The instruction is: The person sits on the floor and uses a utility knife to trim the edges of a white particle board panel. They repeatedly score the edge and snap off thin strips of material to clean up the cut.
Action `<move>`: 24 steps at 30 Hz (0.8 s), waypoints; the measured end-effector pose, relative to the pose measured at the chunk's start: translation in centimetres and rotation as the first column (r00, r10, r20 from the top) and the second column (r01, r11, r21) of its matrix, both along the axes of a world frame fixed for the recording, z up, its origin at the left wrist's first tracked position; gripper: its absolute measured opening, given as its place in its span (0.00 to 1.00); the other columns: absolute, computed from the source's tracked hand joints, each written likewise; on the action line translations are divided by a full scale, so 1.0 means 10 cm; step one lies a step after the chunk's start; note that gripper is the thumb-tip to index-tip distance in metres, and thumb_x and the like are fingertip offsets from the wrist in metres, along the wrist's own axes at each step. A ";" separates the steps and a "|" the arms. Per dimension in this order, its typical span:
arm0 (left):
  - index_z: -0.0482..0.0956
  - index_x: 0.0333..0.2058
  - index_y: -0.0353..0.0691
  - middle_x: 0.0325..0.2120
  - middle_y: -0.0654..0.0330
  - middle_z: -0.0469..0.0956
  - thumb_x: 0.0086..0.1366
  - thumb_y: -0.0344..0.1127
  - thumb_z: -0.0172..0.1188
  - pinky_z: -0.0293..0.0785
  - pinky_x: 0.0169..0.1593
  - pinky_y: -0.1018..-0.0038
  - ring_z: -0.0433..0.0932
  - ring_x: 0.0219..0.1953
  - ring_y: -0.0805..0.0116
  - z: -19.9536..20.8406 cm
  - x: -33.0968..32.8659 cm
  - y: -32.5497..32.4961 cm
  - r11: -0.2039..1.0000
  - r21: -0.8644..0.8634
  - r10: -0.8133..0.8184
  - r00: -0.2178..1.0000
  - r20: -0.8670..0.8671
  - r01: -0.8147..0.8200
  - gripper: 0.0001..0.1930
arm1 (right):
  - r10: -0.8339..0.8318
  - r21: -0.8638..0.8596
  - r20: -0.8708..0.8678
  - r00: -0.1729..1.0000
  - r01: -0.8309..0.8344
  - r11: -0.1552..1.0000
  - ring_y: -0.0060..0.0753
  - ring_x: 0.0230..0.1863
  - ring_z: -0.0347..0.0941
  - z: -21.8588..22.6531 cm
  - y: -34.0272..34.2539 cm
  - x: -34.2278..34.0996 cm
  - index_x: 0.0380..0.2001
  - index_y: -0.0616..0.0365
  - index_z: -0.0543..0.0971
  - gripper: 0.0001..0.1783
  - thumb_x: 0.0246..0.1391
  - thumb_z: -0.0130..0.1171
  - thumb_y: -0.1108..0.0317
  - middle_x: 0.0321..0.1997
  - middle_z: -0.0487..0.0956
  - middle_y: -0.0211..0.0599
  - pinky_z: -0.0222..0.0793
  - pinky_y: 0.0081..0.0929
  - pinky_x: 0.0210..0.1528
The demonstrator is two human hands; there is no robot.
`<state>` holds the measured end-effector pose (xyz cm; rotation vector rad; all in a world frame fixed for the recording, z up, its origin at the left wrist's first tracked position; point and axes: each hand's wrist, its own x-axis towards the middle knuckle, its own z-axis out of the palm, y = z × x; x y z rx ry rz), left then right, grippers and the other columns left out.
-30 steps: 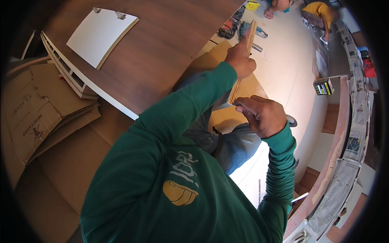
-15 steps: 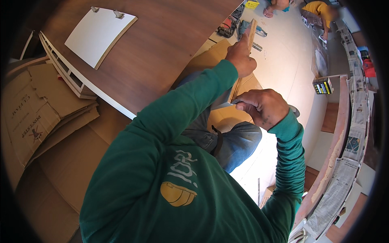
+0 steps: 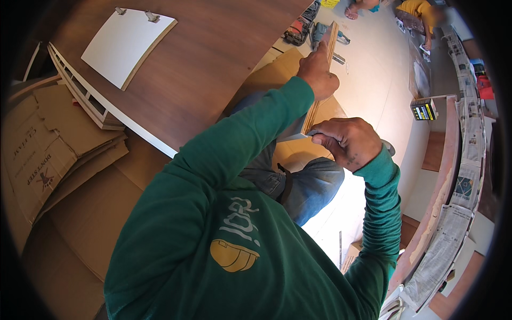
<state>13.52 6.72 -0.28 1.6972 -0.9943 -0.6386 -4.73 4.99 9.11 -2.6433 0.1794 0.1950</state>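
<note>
My left hand (image 3: 318, 72) is closed around a plywood board (image 3: 311, 116), which stands on edge above my lap. Its layered edge faces up and runs away from me; the broad face is mostly hidden by the arm. At the near end of that edge, my right hand (image 3: 353, 143) is closed, with thumb and bent fingers pinching a small thin grey piece (image 3: 314, 131). The grey piece touches the corner of the board, or nearly so; its kind cannot be made out.
On my left lies a large brown panel (image 3: 202, 58) with a white hinged door piece (image 3: 125, 48). Flattened cardboard (image 3: 48, 154) is beside it. Power tools (image 3: 301, 32) lie on the floor ahead. A newspaper-covered ledge (image 3: 445, 245) runs along my right. Another person (image 3: 416, 16) crouches far off.
The view has shifted slightly. Both hands keep their hold, and the grey piece stays at the near end of the board with hardly any movement.
</note>
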 end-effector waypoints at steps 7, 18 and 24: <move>0.53 0.76 0.18 0.68 0.25 0.69 0.62 0.30 0.57 0.66 0.76 0.65 0.70 0.73 0.39 -0.03 0.00 0.00 1.000 0.001 0.024 1.000 0.006 -0.024 0.45 | -0.030 -0.218 -0.028 0.999 0.023 0.976 0.48 0.36 0.86 0.09 0.17 0.02 0.45 0.46 0.90 0.09 0.63 0.69 0.60 0.35 0.88 0.38 0.81 0.44 0.39; 0.55 0.76 0.20 0.68 0.27 0.69 0.62 0.30 0.57 0.65 0.76 0.66 0.70 0.73 0.41 -0.05 -0.02 -0.02 0.999 -0.003 0.044 0.999 -0.022 -0.044 0.44 | -0.116 -0.093 0.003 0.993 0.116 0.989 0.49 0.31 0.86 0.00 0.20 -0.05 0.46 0.49 0.89 0.09 0.64 0.70 0.62 0.30 0.86 0.46 0.78 0.46 0.35; 0.55 0.76 0.22 0.69 0.28 0.70 0.62 0.30 0.57 0.66 0.75 0.66 0.70 0.73 0.42 -0.07 -0.03 -0.03 0.999 -0.019 0.049 0.999 -0.023 -0.049 0.44 | -0.152 0.224 -0.027 0.988 0.154 0.962 0.47 0.29 0.84 -0.13 0.06 -0.08 0.48 0.55 0.87 0.10 0.67 0.68 0.65 0.27 0.84 0.47 0.77 0.42 0.35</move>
